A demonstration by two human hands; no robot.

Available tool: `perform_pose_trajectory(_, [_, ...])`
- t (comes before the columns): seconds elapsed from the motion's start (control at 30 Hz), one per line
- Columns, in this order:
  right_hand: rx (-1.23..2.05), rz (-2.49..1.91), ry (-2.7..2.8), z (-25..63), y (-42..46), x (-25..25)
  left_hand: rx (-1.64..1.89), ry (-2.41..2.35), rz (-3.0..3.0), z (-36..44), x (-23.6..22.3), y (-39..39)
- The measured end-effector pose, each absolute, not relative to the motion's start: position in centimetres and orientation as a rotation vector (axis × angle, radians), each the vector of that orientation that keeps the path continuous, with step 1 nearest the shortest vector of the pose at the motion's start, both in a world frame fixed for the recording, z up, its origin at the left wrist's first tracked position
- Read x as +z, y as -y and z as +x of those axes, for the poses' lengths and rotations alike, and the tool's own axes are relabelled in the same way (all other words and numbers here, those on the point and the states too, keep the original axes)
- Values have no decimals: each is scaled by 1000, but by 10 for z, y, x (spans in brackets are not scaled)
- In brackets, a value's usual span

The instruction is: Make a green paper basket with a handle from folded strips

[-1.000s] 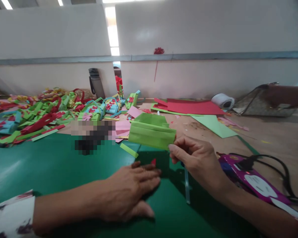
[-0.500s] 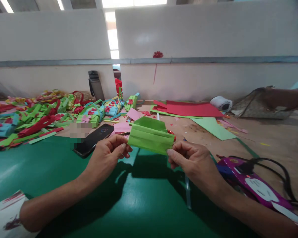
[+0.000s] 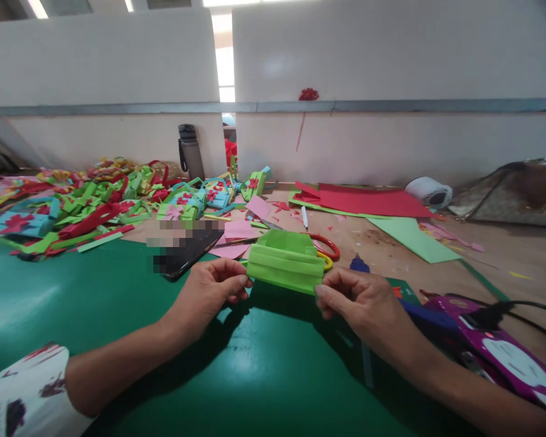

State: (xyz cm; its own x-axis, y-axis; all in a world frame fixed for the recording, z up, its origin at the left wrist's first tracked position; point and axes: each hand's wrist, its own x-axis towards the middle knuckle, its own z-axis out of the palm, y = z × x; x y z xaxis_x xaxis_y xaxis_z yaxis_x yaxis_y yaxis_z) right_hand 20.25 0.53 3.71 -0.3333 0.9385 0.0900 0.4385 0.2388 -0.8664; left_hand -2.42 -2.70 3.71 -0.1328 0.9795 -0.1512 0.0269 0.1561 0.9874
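Note:
A folded piece of bright green paper (image 3: 286,267), with crease lines across its front and an upright flap behind, is held above a green mat (image 3: 255,370). My left hand (image 3: 216,288) pinches its left end between thumb and fingers. At the lower right corner, my right hand (image 3: 357,297) pinches it the same way. Just behind the paper lie scissors with a red handle (image 3: 330,246), partly hidden by it. A blue-tipped tool (image 3: 359,263) lies behind my right hand, mostly covered.
Paper bags and strips (image 3: 95,206) are heaped at left, near a bottle (image 3: 191,152). A black phone (image 3: 193,252) and pink paper (image 3: 239,229) lie behind my left hand. Red sheets (image 3: 373,200), a white roll (image 3: 430,193), a handbag (image 3: 509,194) and a purple power strip (image 3: 505,346) are at right.
The view has turned slightly left, so the surroundings sit further right. Both hands still hold the green paper, now tilted a little differently; more of the scissors' handles shows behind it.

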Motion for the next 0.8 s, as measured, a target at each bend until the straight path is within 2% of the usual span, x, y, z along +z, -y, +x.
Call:
perform_pose_trajectory(0.23, [902,-1308,1965,197,-2,43,1164,-1338,1048,-33,28,29])
perform_pose_trajectory(0.63, [990,-1347,2163,193,0,36,831,-1668,1717,-52,24,38])
perform_pose_trajectory(0.8, [1009,-1334,2194,191,1,38,1224,-1705,2539,-54,25,42])
